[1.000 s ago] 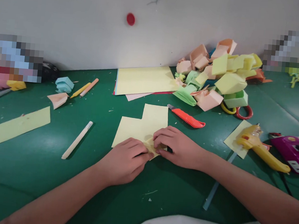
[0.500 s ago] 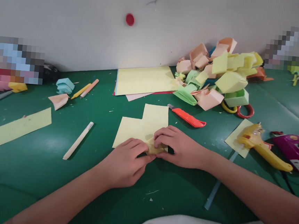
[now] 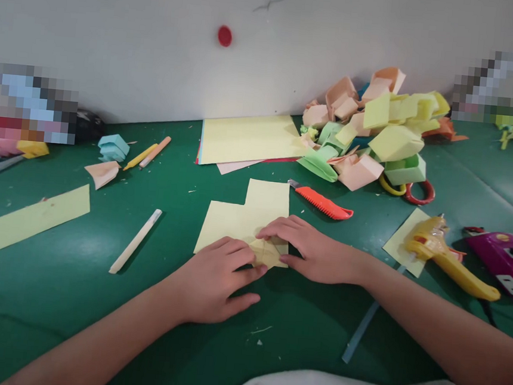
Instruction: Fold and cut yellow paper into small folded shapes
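Left thumb (image 3: 243, 302) swung outward | folded paper (image 3: 265, 255): yellow, creased | left grip (image 3: 213, 281), right grip (image 3: 316, 253): wide

We've got a paper stack (image 3: 247, 141), yellow sheet on top, by the wall (image 3: 162, 40). Right of it, our pile of folded paper (image 3: 393, 141): peach, yellow, green. Red handle loop (image 3: 432, 193) sits at its front edge. Orange-red cutter (image 3: 322, 202) nearer us, blade left. Glue gun (image 3: 452, 266) rests on a paper square (image 3: 399, 235), purple socket box (image 3: 497, 261) beside it. Our left side of tabletop (image 3: 167, 185): cream stick (image 3: 135, 242), long pale strip (image 3: 29, 223), blue folded piece (image 3: 114, 147).
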The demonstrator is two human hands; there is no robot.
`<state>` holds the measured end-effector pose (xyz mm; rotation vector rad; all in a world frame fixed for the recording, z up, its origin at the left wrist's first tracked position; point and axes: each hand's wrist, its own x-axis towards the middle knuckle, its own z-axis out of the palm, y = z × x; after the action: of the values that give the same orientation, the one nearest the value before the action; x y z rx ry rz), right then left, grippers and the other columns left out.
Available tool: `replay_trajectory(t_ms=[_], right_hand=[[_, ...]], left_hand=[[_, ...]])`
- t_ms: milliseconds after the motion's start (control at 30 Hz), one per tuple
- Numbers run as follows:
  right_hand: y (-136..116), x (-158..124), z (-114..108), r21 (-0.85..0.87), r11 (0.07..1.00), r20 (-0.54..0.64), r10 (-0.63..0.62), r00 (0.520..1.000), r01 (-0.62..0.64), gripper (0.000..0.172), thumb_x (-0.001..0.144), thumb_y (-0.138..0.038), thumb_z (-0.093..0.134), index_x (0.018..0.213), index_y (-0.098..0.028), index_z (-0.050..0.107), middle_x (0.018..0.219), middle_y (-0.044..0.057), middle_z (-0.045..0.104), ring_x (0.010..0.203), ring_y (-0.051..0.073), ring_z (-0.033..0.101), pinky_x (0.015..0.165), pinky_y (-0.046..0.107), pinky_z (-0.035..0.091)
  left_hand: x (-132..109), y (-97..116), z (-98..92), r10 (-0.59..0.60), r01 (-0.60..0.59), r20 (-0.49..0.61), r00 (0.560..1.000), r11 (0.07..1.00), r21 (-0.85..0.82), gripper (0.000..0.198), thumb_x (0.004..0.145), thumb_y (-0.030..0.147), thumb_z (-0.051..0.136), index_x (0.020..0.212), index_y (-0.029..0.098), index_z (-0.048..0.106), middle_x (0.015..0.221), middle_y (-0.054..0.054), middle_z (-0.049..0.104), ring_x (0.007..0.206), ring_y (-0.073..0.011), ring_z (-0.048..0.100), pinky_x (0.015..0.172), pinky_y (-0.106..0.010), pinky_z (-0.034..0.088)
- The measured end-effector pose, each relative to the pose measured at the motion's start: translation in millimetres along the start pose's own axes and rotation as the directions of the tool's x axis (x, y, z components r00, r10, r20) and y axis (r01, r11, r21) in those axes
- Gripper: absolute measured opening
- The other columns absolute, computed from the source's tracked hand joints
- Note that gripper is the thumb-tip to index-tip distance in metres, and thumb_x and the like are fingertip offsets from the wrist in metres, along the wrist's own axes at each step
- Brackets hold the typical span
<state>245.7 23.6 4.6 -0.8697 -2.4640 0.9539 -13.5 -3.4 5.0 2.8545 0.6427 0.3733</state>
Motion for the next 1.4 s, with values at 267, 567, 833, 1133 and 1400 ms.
replay_trajectory(t_ms=[267, 567, 833, 1133, 1400], right_hand=[[-0.5, -3.3, -0.1, -0.048, 0.997, 0.014, -0.059, 0.998, 0.060, 0.047, 0.088, -0.008, 0.058, 0.133, -0.022, 0.053, 0.129, 0.009, 0.060, 0.121, 0.024, 0.052, 0.106, 0.045, 0.042], [-4.3, -9.0, 5.6, -0.373, 0.919, 0.041, -0.123, 0.992, 0.129, 0.022, 0.099, -0.025, 0.058, 0.119, -0.021, 0.065, 0.125, 0.010, 0.063, 0.114, 0.027, 0.057, 0.098, 0.047, 0.048], [1.9, -9.9, 6.8, -0.559, 0.784, 0.073, -0.277, 0.958, 0.269, 0.025, 0.105, -0.028, 0.048, 0.116, -0.021, 0.069, 0.117, 0.007, 0.070, 0.109, 0.023, 0.062, 0.091, 0.040, 0.051], [0.0, -10.9, 8.4, -0.534, 0.803, 0.012, -0.305, 0.952, 0.264, 0.024, 0.103, -0.031, 0.053, 0.114, -0.018, 0.070, 0.115, 0.007, 0.073, 0.109, 0.023, 0.063, 0.094, 0.040, 0.052], [0.9, -6.5, 15.1, -0.382, 0.910, -0.126, -0.221, 0.967, 0.158, 0.021, 0.103, -0.021, 0.050, 0.104, -0.017, 0.070, 0.098, 0.006, 0.073, 0.091, 0.020, 0.064, 0.083, 0.036, 0.051]], left_hand=[[-2.8, -7.6, 5.8, 0.006, -0.015, -0.131, 0.991, 0.997, -0.075, 0.017, 0.097, 0.025, 0.058, 0.106, 0.020, 0.072, 0.099, -0.007, 0.069, 0.097, -0.0221, 0.062, 0.087, -0.039, 0.052], [-0.5, -7.9, 4.8, -0.013, 0.010, -0.089, 0.996, 0.999, -0.033, 0.019, 0.100, 0.028, 0.055, 0.110, 0.020, 0.069, 0.104, -0.006, 0.070, 0.100, -0.0229, 0.061, 0.091, -0.041, 0.050], [2.1, -1.9, 10.8, -0.098, 0.099, -0.146, 0.984, 0.995, -0.001, 0.025, 0.096, 0.037, 0.061, 0.110, 0.017, 0.067, 0.108, -0.007, 0.070, 0.100, -0.0238, 0.063, 0.090, -0.041, 0.052], [6.1, 10.5, 14.1, -0.102, 0.132, -0.225, 0.969, 0.983, 0.124, 0.014, 0.098, 0.021, 0.057, 0.100, 0.014, 0.069, 0.097, -0.005, 0.071, 0.094, -0.0221, 0.065, 0.088, -0.041, 0.053], [7.4, 7.5, 12.7, -0.059, 0.107, -0.281, 0.958, 0.982, 0.159, 0.015, 0.097, 0.018, 0.057, 0.097, 0.012, 0.070, 0.093, -0.007, 0.072, 0.089, -0.0214, 0.066, 0.085, -0.040, 0.055]])
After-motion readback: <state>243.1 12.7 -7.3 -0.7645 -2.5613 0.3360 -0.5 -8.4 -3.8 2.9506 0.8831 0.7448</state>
